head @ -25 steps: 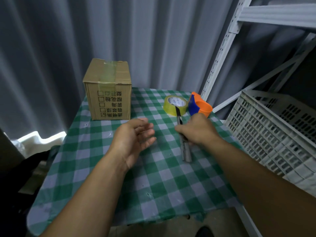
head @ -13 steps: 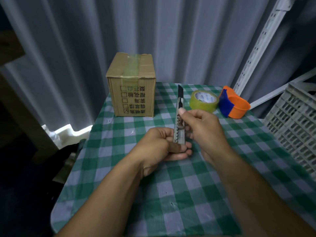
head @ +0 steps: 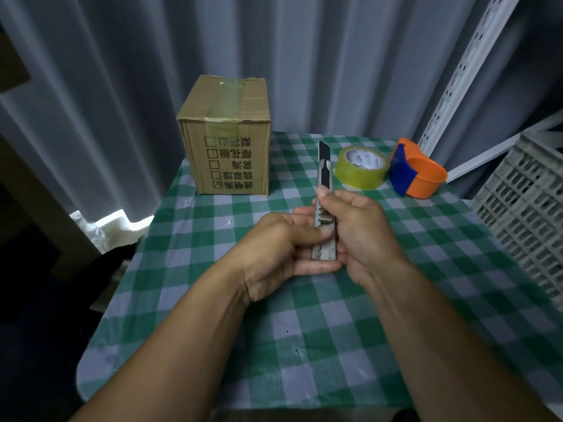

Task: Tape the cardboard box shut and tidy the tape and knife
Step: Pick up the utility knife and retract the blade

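A brown cardboard box point(head: 227, 138) stands at the far left of the table, its top flaps closed under a strip of clear tape. A roll of yellowish tape point(head: 361, 167) lies at the far right, next to an orange and blue tape dispenser point(head: 416, 172). Over the table's middle I hold a metal utility knife point(head: 324, 178) upright, its dark blade out and pointing away from me. My left hand point(head: 283, 248) cups the lower end of the handle. My right hand point(head: 359, 236) grips the handle from the right, thumb on its upper part.
The table wears a green and white checked cloth point(head: 304, 330). A grey plastic crate point(head: 524, 208) stands at the right edge, beside a white metal rack post point(head: 463, 71). Grey curtains hang behind the table.
A second ago my right hand held the knife flat on the cloth and my left hand was free. Both hands now hold it upright. Since half a second ago, hardly anything moved.
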